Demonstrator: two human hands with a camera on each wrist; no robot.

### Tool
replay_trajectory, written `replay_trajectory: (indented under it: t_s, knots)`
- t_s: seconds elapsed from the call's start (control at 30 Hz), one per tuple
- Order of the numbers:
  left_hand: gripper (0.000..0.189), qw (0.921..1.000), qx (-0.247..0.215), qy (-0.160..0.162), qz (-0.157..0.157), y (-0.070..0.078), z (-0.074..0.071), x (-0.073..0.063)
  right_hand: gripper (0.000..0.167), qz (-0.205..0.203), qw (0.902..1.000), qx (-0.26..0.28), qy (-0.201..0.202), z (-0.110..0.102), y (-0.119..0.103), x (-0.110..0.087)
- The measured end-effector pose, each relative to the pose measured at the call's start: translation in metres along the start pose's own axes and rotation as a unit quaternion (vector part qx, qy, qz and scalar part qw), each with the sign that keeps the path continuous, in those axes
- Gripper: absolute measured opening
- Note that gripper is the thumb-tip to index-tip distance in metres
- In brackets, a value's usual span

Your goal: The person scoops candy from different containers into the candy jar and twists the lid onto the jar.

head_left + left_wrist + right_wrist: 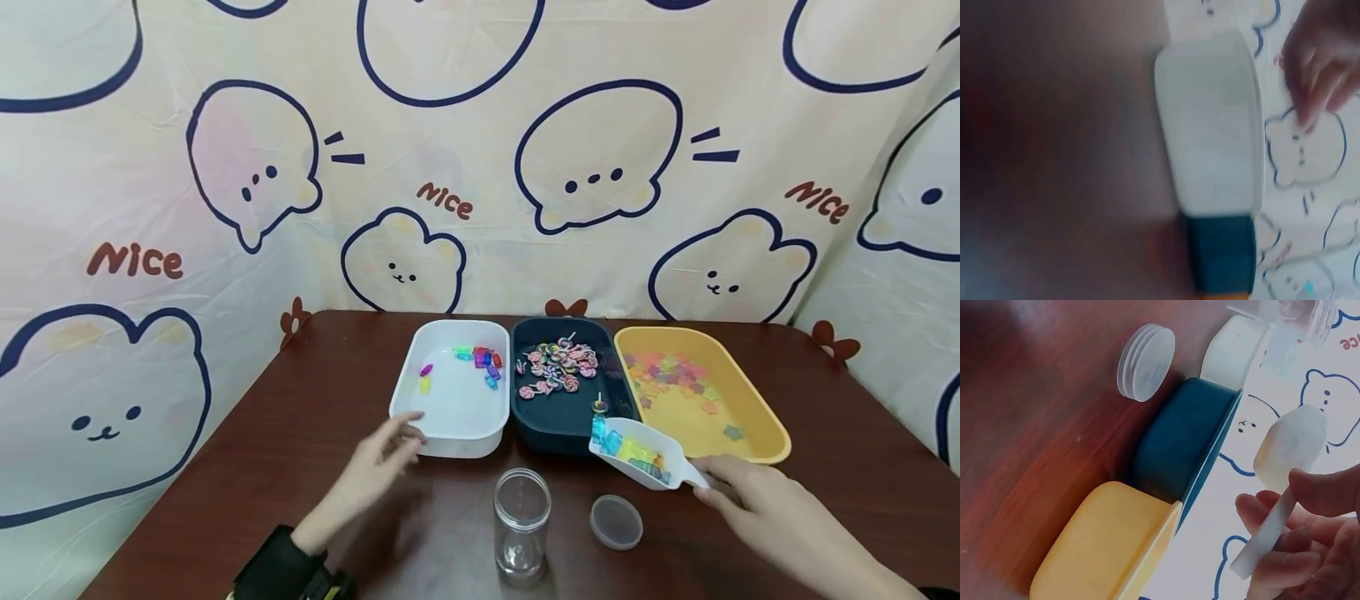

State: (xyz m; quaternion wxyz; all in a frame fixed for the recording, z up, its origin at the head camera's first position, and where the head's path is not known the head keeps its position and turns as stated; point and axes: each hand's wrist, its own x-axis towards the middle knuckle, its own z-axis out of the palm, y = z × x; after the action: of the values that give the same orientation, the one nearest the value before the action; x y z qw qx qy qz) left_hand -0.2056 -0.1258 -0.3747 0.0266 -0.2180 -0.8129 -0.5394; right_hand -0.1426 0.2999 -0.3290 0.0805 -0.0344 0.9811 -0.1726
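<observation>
My right hand (772, 508) grips the handle of a white scoop (1291, 447), raised over the front of the dark blue tray. Blue, yellow and orange translucent pieces (633, 450) lie in its bowl. A small lollipop-shaped piece (599, 406) shows just above the scoop's tip. My left hand (382, 457) is at the near left corner of the white tray (450, 446), fingers loosely bent and holding nothing. Between the hands stands a clear jar (521, 525) without its lid. Its round, translucent lid (1147, 362) lies on the table to the right.
Several bright small pieces (480, 357) lie in the white tray. Beside it, the dark blue tray (555, 429) holds lollipop-shaped pieces (558, 365). Star-like pastel pieces (671, 371) are in the yellow tray (750, 446). A printed cloth (495, 167) hangs behind the brown table (315, 392).
</observation>
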Motion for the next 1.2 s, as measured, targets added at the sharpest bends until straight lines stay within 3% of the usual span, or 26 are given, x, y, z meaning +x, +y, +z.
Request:
replay_trajectory:
  t_s: [0.1,0.2,0.27,0.5,0.57,0.7,0.93,1.03,1.2]
  knots:
    - [0.056,0.9903,-0.026,-0.132,0.034,0.002,0.011,-0.007,0.044,0.021,0.9997,-0.009,-0.011,0.0,0.002,-0.007]
    - [0.07,0.9762,-0.05,-0.209,0.031,0.003,0.025,-0.005,0.044,0.025,0.9995,-0.011,-0.014,-0.001,0.003,-0.012]
    - [0.076,0.9695,-0.063,-0.236,0.018,-0.003,0.038,-0.001,0.044,0.026,0.9994,-0.009,-0.019,-0.002,0.003,-0.014]
    - [0.084,0.9541,-0.086,-0.287,0.012,-0.075,0.09,0.025,0.039,-0.005,0.9995,-0.023,-0.021,0.004,-0.007,-0.018]
    - [0.08,0.9503,-0.096,-0.296,0.008,-0.077,0.098,0.03,0.038,-0.014,0.9992,-0.035,-0.015,0.005,-0.01,-0.018]
    - [0.071,0.9489,-0.1,-0.299,0.01,-0.058,0.103,0.034,0.035,-0.027,0.9974,-0.066,0.009,0.006,-0.013,-0.019]
    - [0.063,0.9646,-0.07,-0.254,-0.012,0.015,0.093,0.023,0.033,-0.058,0.9827,-0.159,0.074,0.004,-0.021,-0.022]
    - [0.062,0.9702,-0.071,-0.23,-0.028,0.032,0.096,0.021,0.041,-0.079,0.9665,-0.217,0.113,-0.001,-0.027,-0.023]
    - [0.062,0.9781,-0.033,-0.205,-0.019,0.038,0.103,0.023,0.056,-0.129,0.9268,-0.293,0.196,-0.011,-0.036,-0.027]
